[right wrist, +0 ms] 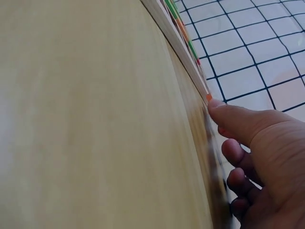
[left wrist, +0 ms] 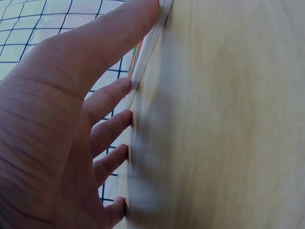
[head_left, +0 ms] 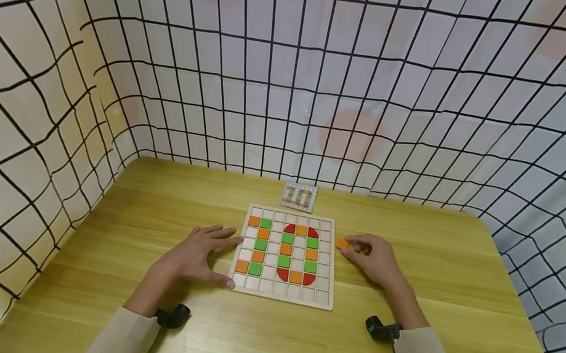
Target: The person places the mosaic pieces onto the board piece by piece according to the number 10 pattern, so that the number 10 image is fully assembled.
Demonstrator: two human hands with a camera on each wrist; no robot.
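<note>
A square gridded wooden board point(head_left: 279, 298) lies flat on the table. Orange and green square tiles point(head_left: 261, 245) run down its left part. At its right, more tiles form a ring with red rounded corner pieces point(head_left: 309, 279). My left hand point(head_left: 197, 253) is spread, with thumb and index fingertip touching the board's left edge; in the left wrist view its fingers point(left wrist: 112, 131) are extended. Just off the board's right edge, my right hand point(head_left: 374, 259) pinches an orange tile point(head_left: 342, 243) between thumb and fingers. Only a sliver of that tile point(right wrist: 208, 97) shows in the right wrist view.
Behind the board lies a small card point(head_left: 298, 197) printed with a coloured grid pattern. The wooden table point(head_left: 254, 346) extends on both sides and in front. White curtains with a black grid point(head_left: 301, 67) stand behind the table and at both sides.
</note>
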